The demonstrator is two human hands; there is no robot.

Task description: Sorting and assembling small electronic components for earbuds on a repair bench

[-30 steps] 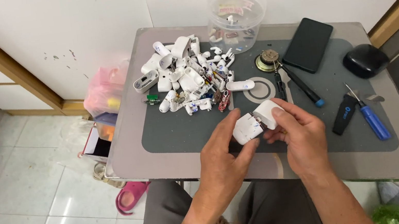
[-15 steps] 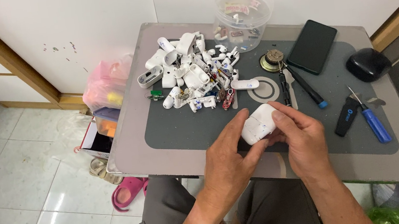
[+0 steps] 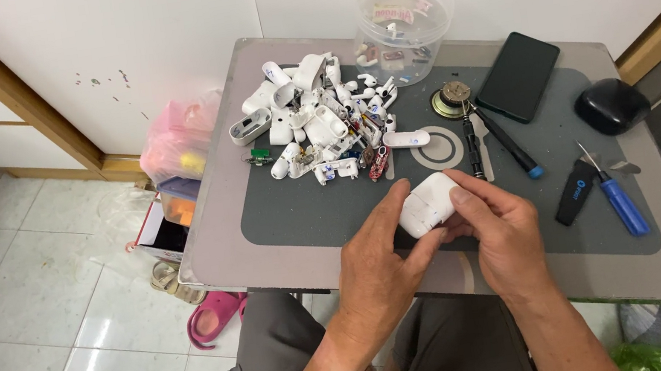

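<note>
White earbud case (image 3: pixel 426 204) sits closed between both hands, just above the near edge of the grey mat (image 3: pixel 299 207). Left hand (image 3: pixel 377 269) pinches its lower side with thumb and fingers; right hand (image 3: pixel 502 230) presses fingers on its right side (thumb hidden). Pile of white case parts (image 3: pixel 313 123) lies well apart behind.

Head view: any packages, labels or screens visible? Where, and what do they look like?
Clear round plastic tub: back of the table, holds small white parts, with a pale label patch.
Phone: right of the tub, flat black rectangle, screen dark.
Pink plastic bag: on the floor left of the table, bulging.
Small carton: floor below the bag, white with red edge.
</note>
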